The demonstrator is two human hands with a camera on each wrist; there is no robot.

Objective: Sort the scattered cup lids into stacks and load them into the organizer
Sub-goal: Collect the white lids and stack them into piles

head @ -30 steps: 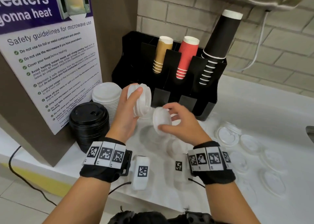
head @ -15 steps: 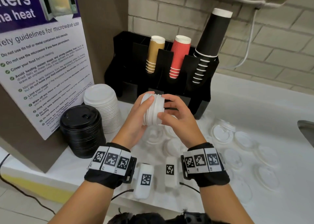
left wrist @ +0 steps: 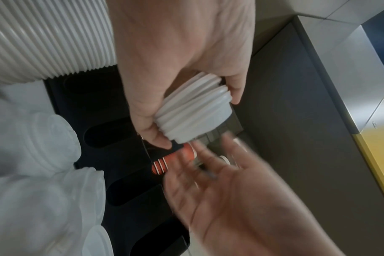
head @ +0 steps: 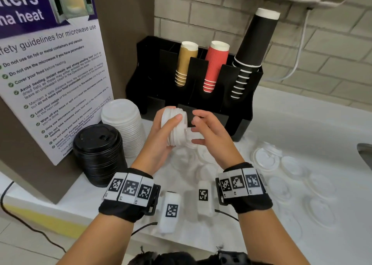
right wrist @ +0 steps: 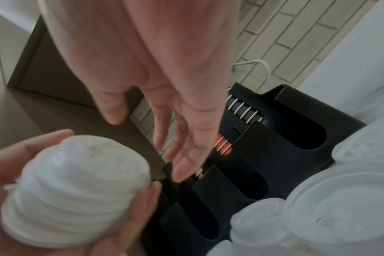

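The left hand's grip (head: 163, 132) is wrapped round a short stack of white lids (head: 174, 128), thumb on the near rim and fingers curled behind, holding it on its side above the table (head: 302, 124), in front of the black organizer (head: 249, 95). In the left wrist view the stack (left wrist: 195, 114) shows ridged rims nested one in another, the top lid facing outward. The right hand (head: 209, 132) is just beside the stack's open end with its grip released: fingers spread and relaxed, holding nothing, blurred in the wrist views, so whether a fingertip touches the lids cannot be told.

Behind the hands the organizer's front pockets (right wrist: 248, 187) stand open and dark. Its upper slots hold a gold cup stack (head: 184, 63), a red cup stack (head: 215, 65) and a tall black cup stack (head: 251, 49) leaning right.

To the left, a tall stack of white lids (head: 122, 124) stands touching a stack of black lids (head: 98, 152), both close against the brown panel bearing the microwave poster (head: 50, 73). To the right, loose clear lids (head: 265, 158) lie scattered flat across the table, some overlapping, reaching toward the sink edge (head: 365, 156). The near table edge runs below the wrists.
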